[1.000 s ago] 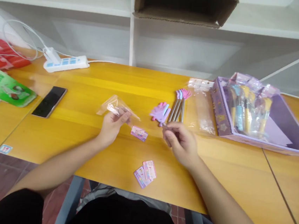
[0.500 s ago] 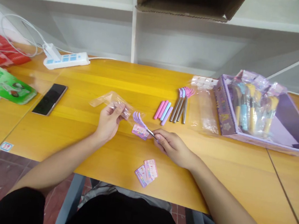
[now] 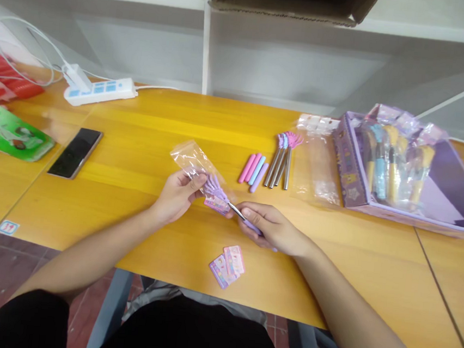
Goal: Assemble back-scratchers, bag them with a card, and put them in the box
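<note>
My left hand [image 3: 180, 195] pinches a clear plastic bag [image 3: 192, 156] near its mouth. In my right hand [image 3: 270, 226] is a back scratcher with a purple claw head [image 3: 215, 188], a metal shaft and a purple handle. Its claw lies in or against the bag, close to my left fingers; the film makes the exact edge hard to see. Below the claw a small printed card [image 3: 216, 204] rests on the table. Nearer me lie more printed cards [image 3: 227, 266], overlapping.
Several metal rods with claw heads [image 3: 279, 162] lie beside pink, blue and purple handles [image 3: 252, 169]. Flat clear bags [image 3: 316, 171] adjoin a purple box [image 3: 376, 210] of bagged brushes [image 3: 388, 167]. Leftward are a phone [image 3: 75, 153], a power strip [image 3: 104, 91] and a green pack [image 3: 10, 129].
The back scratcher's claw has met the bag, which has swung right and now covers the claw. My left hand has shifted slightly right; more of the purple handle shows in my right hand.
</note>
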A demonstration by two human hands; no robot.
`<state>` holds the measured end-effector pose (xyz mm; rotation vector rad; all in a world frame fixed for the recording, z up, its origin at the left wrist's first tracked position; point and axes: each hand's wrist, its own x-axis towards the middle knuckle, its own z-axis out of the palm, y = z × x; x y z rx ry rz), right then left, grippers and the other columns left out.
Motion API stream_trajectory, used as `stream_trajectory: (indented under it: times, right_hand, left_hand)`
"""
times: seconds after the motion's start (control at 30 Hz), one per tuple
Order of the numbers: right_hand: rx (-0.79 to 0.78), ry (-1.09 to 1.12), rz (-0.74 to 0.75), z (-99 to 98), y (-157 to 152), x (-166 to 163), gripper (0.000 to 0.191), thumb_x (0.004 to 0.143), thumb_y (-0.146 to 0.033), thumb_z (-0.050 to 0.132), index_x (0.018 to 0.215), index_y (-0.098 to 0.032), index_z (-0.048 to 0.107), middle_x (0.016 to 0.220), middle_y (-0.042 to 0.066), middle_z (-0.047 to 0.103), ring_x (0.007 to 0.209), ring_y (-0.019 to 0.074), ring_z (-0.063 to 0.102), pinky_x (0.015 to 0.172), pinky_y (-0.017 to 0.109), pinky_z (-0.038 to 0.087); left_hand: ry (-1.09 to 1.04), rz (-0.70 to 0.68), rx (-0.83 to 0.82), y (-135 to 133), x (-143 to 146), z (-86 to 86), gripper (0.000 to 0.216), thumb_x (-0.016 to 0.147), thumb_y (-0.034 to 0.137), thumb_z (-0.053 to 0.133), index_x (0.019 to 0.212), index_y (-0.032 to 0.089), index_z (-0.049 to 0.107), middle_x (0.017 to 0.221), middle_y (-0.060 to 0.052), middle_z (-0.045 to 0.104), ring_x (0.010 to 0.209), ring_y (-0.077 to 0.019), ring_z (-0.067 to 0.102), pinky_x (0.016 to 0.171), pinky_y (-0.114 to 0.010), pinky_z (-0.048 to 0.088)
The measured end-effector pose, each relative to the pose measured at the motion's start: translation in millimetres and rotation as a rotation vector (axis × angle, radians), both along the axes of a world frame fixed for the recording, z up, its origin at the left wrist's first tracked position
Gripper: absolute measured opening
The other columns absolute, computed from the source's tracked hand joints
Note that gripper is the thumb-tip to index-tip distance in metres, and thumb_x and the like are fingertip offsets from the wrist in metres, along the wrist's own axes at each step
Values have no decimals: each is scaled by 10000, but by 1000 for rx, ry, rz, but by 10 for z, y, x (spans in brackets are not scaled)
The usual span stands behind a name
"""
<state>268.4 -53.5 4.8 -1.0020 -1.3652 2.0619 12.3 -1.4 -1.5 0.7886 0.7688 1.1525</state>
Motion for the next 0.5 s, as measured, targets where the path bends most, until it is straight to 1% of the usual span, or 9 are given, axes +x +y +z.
stream_trajectory:
  times: [0.1, 0.2, 0.27, 0.33, 0.43, 0.5]
  right_hand:
    - [1, 9, -15, 9, -1, -17, 497, 1095, -613, 584, 1296, -161, 636, 669, -98, 484, 403, 36, 332, 345, 190, 214]
    - [8, 33, -45, -25, -3, -36, 477, 1111, -581, 571, 1373, -183, 595, 670, -100, 520, 399, 38, 344, 342, 179, 227]
    - [16, 48, -51, -63, 6, -36, 474, 1104, -571, 590, 1397, -199, 575, 714, -84, 578, 405, 37, 377, 340, 175, 246]
    - [27, 65, -50, -101, 28, -18, 473, 1090, -563, 619, 1397, -207, 571, 783, -55, 638, 431, 43, 449, 352, 179, 308]
    - [52, 77, -75, -145, 70, 33, 440, 1070, -512, 670, 1376, -208, 587, 856, -22, 673, 518, 72, 563, 403, 196, 425]
    - [76, 97, -117, -159, 90, 65, 403, 1055, -460, 696, 1361, -219, 593, 895, -9, 685, 561, 85, 590, 421, 205, 451]
  left_hand:
    - [16, -55, -2, -23, 1, -24, 398, 734, 458, 1024, 891, 167, 802, 817, -17, 785, 726, -118, 734, 700, -224, 615]
    - [50, -129, -1, -53, 15, -43, 405, 736, 456, 1023, 916, 162, 811, 851, -41, 807, 764, -152, 764, 758, -280, 648]
    - [62, -122, -6, -57, 24, -47, 402, 734, 456, 1023, 904, 162, 807, 850, -47, 807, 772, -163, 769, 766, -296, 651]
    - [54, -48, -12, -28, 18, -43, 396, 731, 452, 1024, 886, 168, 796, 843, -40, 799, 761, -154, 758, 744, -283, 639]
    - [16, 123, -23, 78, -41, -29, 385, 724, 428, 1027, 877, 183, 774, 861, -19, 788, 773, -133, 742, 732, -257, 618]
    - [-6, 225, -33, 164, -105, -16, 371, 730, 411, 1024, 866, 191, 757, 877, -9, 784, 805, -126, 743, 749, -247, 610]
